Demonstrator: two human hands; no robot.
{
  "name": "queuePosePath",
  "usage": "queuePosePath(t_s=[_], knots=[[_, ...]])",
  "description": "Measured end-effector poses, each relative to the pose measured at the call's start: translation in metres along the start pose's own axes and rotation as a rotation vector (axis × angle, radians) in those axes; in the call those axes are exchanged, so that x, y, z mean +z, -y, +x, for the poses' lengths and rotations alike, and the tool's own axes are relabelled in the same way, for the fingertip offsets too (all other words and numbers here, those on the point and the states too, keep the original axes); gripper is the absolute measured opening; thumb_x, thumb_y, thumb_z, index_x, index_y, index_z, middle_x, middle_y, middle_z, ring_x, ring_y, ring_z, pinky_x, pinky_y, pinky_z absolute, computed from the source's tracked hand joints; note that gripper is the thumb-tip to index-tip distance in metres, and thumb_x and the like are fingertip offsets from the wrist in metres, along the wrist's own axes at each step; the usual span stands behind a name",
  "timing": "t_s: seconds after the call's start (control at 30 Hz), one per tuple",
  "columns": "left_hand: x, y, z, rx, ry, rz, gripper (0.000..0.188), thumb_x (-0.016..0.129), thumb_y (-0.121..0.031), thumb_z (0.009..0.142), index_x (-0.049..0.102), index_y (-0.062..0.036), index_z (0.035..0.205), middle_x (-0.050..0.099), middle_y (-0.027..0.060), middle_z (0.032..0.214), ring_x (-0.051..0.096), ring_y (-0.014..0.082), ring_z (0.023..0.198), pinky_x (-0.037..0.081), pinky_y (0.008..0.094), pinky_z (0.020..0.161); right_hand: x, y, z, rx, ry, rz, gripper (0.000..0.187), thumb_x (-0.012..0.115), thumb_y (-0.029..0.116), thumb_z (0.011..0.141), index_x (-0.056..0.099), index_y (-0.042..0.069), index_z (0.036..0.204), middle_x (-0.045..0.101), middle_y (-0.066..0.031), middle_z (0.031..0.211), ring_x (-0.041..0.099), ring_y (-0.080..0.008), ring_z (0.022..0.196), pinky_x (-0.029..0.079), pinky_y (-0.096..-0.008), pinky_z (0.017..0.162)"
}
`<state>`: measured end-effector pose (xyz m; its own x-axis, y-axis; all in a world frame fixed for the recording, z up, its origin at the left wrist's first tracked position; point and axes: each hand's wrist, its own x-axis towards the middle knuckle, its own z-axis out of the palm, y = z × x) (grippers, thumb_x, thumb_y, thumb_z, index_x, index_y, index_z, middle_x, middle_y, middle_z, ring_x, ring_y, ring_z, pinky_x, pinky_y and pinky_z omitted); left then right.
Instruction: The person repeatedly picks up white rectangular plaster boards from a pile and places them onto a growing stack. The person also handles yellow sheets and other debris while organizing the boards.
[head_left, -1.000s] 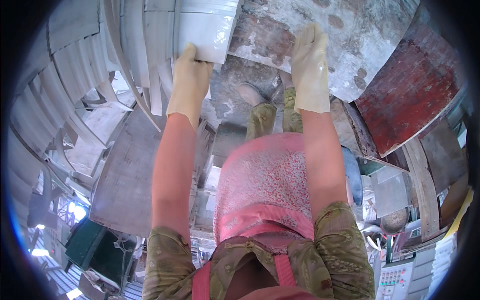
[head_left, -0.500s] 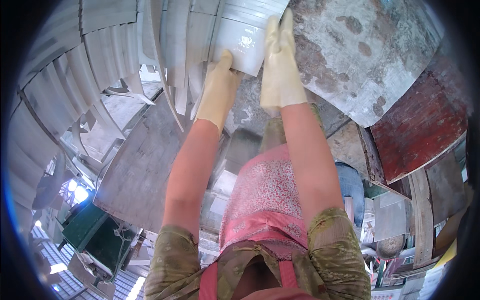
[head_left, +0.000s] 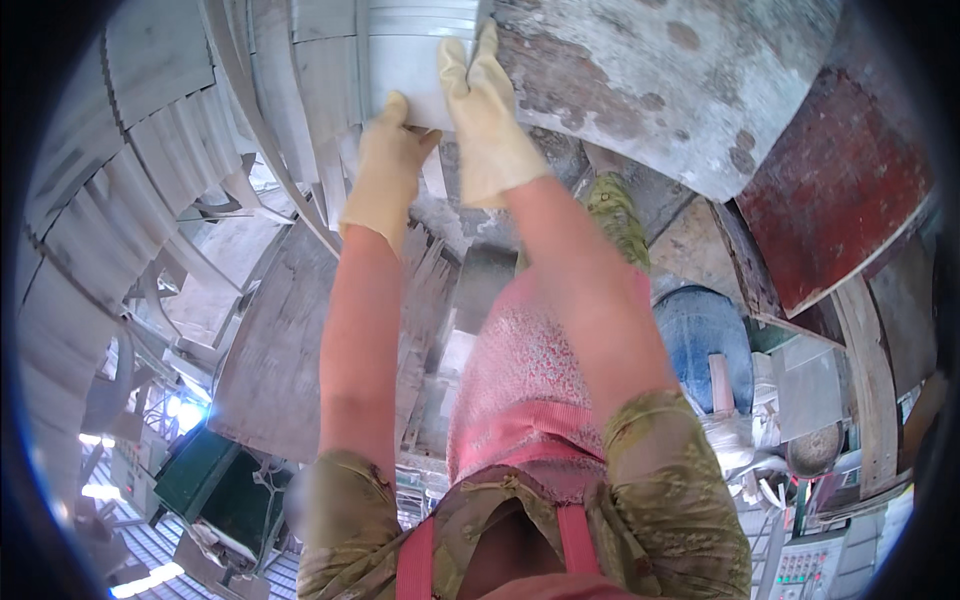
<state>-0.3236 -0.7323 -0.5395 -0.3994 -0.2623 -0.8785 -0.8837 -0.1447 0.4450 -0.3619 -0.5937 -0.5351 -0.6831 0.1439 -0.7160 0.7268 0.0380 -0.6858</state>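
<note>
A stack of pale grey-white, smooth rectangular sheets (head_left: 412, 80) lies at the top centre; I cannot tell their material. My left hand (head_left: 384, 165), in a cream rubber glove, is closed on the near left edge of the stack, thumb on top and fingers lower down, partly hidden. Along the stack's right side rests my right hand (head_left: 487, 125), gloved the same way. Its fingers are stretched forward and slightly apart, touching the edge without gripping.
A stained grey board (head_left: 660, 90) spreads to the right, with a dark red board (head_left: 835, 200) beyond it. Rows of similar pale sheets (head_left: 160, 65) fill the left, some with curling strips. A blue rounded container (head_left: 705, 340) and a green metal box (head_left: 215, 485) stand lower down.
Both hands and the stack sit further left in the picture as the view has shifted. My right hand lies lower along the stack's right side, its fingers still extended. My left hand keeps its grip.
</note>
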Motion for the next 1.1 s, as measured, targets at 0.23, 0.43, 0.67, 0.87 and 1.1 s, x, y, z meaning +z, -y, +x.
queuePosePath(t_s=[0.23, 0.43, 0.67, 0.87, 1.1], knots=[[-0.011, 0.001, 0.005, -0.166, -0.094, 0.096, 0.064, 0.045, -0.051, 0.105, 0.044, 0.0027, 0.140, 0.051, 0.0256, 0.146, 0.059, 0.0368, 0.125, 0.050, 0.0494, 0.101, -0.180, -0.096, -0.067, -0.008, -0.092, 0.251, 0.059, 0.064, 0.043, 0.097, 0.058, 0.002, 0.140, 0.055, -0.0177, 0.145, 0.052, -0.0293, 0.134, 0.038, -0.0393, 0.113], [-0.046, 0.052, -0.063, 0.363, 0.163, 1.114, 0.046, 0.051, -0.041, 0.103, 0.063, 0.0001, 0.119, 0.066, 0.0151, 0.129, 0.066, 0.0264, 0.110, 0.051, 0.0411, 0.095, -0.327, -0.211, -0.218, 0.421, -0.109, 0.040, 0.046, 0.056, 0.036, 0.103, 0.059, 0.004, 0.135, 0.067, -0.0130, 0.123, 0.062, -0.0206, 0.115, 0.048, -0.0334, 0.098], [0.010, 0.107, -0.197, -0.121, 0.122, 0.595, 0.049, 0.056, -0.036, 0.100, 0.060, -0.0021, 0.135, 0.067, 0.0084, 0.129, 0.057, 0.0191, 0.126, 0.039, 0.0340, 0.111, -0.361, -0.267, -0.289, 0.445, -0.158, 0.117, 0.045, 0.054, 0.036, 0.106, 0.063, -0.003, 0.126, 0.075, -0.0136, 0.085, 0.068, -0.0144, 0.072, 0.054, -0.0247, 0.072], [0.057, 0.074, -0.282, 0.173, 0.629, 0.397, 0.061, 0.064, -0.034, 0.097, 0.050, 0.0011, 0.145, 0.060, 0.0139, 0.140, 0.049, 0.0200, 0.137, 0.036, 0.0357, 0.116, -0.351, -0.141, -0.335, 0.186, -0.018, 0.353, 0.052, 0.051, 0.038, 0.107, 0.057, -0.004, 0.137, 0.075, -0.0168, 0.089, 0.071, -0.0162, 0.084, 0.056, -0.0309, 0.081], [0.068, 0.021, -0.422, 0.352, 1.136, 0.477, 0.078, 0.070, -0.039, 0.095, 0.037, 0.0030, 0.152, 0.050, 0.0190, 0.148, 0.049, 0.0238, 0.137, 0.038, 0.0345, 0.115, -0.299, -0.013, -0.387, -0.058, 0.478, 0.518, 0.040, 0.055, 0.028, 0.105, 0.061, -0.001, 0.132, 0.073, -0.0098, 0.108, 0.068, -0.0148, 0.094, 0.053, -0.0294, 0.087]])
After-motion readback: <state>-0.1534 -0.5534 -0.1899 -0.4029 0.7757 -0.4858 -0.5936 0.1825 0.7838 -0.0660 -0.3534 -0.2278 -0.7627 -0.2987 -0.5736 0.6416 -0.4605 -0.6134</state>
